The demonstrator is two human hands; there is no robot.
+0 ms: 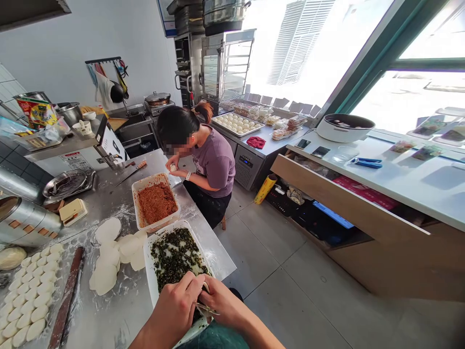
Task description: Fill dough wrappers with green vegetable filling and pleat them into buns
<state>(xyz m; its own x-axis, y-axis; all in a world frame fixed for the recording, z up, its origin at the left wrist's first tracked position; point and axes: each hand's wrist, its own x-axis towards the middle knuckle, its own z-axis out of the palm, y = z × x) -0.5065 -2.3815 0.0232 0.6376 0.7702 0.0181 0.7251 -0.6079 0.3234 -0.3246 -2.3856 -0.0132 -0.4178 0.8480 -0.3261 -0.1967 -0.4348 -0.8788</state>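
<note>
Pinching wrapper [205, 287] between both hands — left hand [178, 306] curled on it | right hand [222, 301] gripping it | above greens tray [147, 264]

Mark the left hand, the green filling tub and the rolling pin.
left hand [178, 305]: head view, back of the hand.
green filling tub [148, 266]: head view, left rim.
rolling pin [68, 293]: head view, mid shaft.

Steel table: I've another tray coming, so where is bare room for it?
Bare steel lies between the rolling pin and the dough rounds, and below those, left of the green filling tub. The left end is crowded with dough pieces.
</note>
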